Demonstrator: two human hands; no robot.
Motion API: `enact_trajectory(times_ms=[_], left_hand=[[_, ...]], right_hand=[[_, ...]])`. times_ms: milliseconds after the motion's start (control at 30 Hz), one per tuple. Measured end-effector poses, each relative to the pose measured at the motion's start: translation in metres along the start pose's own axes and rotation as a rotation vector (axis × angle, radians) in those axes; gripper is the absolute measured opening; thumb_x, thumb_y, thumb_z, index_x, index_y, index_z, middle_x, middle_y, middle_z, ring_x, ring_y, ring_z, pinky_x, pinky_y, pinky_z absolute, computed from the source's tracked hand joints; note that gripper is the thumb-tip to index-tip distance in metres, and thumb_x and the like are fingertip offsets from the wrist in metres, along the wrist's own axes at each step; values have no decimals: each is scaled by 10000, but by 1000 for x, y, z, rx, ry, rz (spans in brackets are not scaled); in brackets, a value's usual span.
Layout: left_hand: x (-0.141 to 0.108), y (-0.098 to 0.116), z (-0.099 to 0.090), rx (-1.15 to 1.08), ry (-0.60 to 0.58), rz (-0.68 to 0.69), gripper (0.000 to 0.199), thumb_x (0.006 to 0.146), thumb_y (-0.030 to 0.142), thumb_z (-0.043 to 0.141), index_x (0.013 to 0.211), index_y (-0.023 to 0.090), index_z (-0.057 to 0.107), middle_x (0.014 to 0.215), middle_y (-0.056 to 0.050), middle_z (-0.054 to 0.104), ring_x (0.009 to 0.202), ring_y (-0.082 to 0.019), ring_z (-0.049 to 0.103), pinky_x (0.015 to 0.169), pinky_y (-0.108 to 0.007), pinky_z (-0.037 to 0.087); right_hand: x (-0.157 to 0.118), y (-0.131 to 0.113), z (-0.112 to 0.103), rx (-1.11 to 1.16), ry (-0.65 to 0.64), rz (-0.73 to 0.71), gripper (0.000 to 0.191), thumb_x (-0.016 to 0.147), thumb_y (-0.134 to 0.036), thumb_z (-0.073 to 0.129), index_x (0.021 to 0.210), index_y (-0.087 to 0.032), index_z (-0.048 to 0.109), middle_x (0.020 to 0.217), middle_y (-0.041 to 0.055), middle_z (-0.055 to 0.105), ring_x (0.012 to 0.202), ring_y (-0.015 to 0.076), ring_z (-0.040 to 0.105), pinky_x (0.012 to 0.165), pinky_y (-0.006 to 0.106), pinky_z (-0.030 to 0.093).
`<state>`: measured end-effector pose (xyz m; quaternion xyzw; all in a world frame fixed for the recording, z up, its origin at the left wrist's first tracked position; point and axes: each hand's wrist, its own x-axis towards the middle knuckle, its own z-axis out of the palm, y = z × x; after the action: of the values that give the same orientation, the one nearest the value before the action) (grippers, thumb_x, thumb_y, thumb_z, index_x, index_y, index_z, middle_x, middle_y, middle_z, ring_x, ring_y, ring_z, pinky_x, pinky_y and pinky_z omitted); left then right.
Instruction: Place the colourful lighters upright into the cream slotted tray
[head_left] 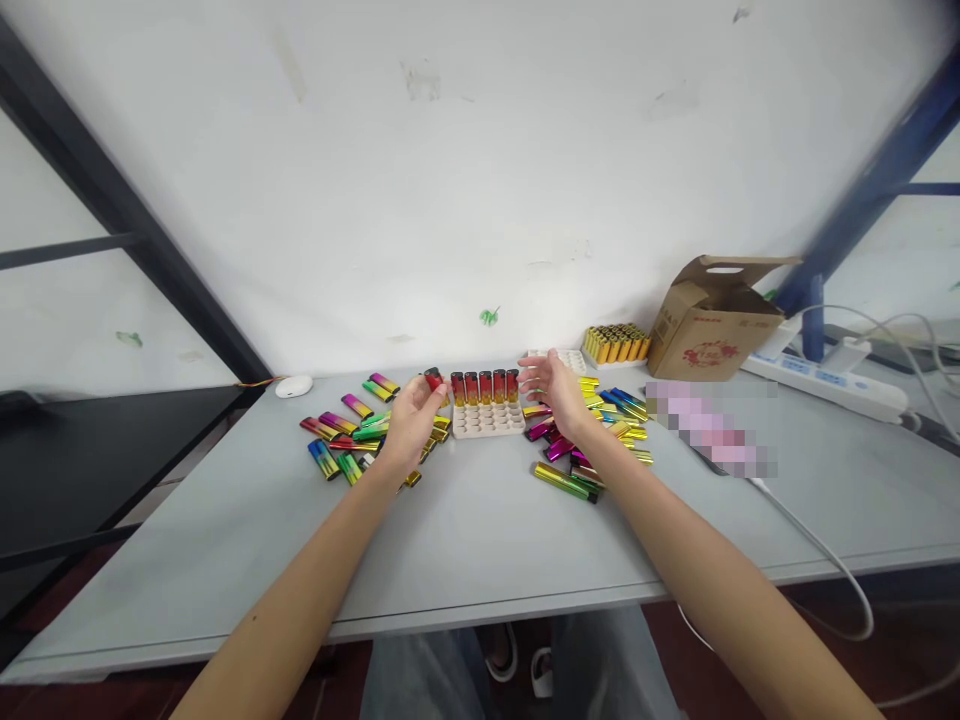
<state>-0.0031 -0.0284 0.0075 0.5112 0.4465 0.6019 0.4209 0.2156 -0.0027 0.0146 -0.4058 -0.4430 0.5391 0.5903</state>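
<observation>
- From the head view: pinching a red piece with a black end [434, 378] in the left hand [409, 412], between thumb and fingers, just beside the left end of a standing row.
- Holding out the right hand [553, 392], released and with fingers apart, near the right end of that row.
- Between the hands, showing five red-and-gold pieces [486, 386] with black tops, upright along the back of a pale tray [489, 432] with rows of round hollows in front.
- To the left, partly behind the left hand, showing a loose pile of shiny pieces [372, 432] in green, red, purple, blue and gold, lying flat on the grey table [472, 550].
- Around and below the right hand, showing another loose pile [561, 480], with yellow, magenta, blue and green among its colours.
- Behind the right hand, showing part of a second pale tray [574, 360]; just beyond, a block of upright yellow pieces [619, 346] near an open cardboard box [709, 342].
- Farther right, showing a white power strip [832, 385] and a pixelated item [705, 430], too obscured to identify.
- At the far left, near the wall [375, 200], showing a small white case [293, 386].
</observation>
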Motion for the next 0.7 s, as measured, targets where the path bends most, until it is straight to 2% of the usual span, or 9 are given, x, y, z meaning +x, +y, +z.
enact_trajectory(times_ms=[200, 400, 700], left_hand=[[-3, -1, -3, 283, -58, 114, 227, 756, 370, 688, 844, 160, 680, 880, -56, 691, 892, -209, 636, 847, -328, 485], [-5, -5, -3, 505, -67, 291, 205, 772, 319, 668, 925, 203, 739, 1012, -60, 711, 998, -237, 621, 938, -370, 458], [-2, -14, -6, 606, -40, 212, 234, 770, 320, 667, 951, 179, 709, 984, -87, 721, 915, -247, 657, 856, -387, 499]], right_hand=[[0, 1, 1, -29, -23, -20, 470, 872, -597, 449, 857, -187, 679, 733, 40, 661, 593, 127, 579, 528, 244, 420], [-3, -1, 3, -75, -32, -21, 421, 835, -573, 512, 864, -182, 666, 740, 39, 658, 590, 123, 573, 529, 244, 417], [-5, -2, 3, -119, -35, -39, 293, 818, -453, 551, 863, -184, 658, 748, 23, 645, 588, 108, 564, 544, 240, 416]])
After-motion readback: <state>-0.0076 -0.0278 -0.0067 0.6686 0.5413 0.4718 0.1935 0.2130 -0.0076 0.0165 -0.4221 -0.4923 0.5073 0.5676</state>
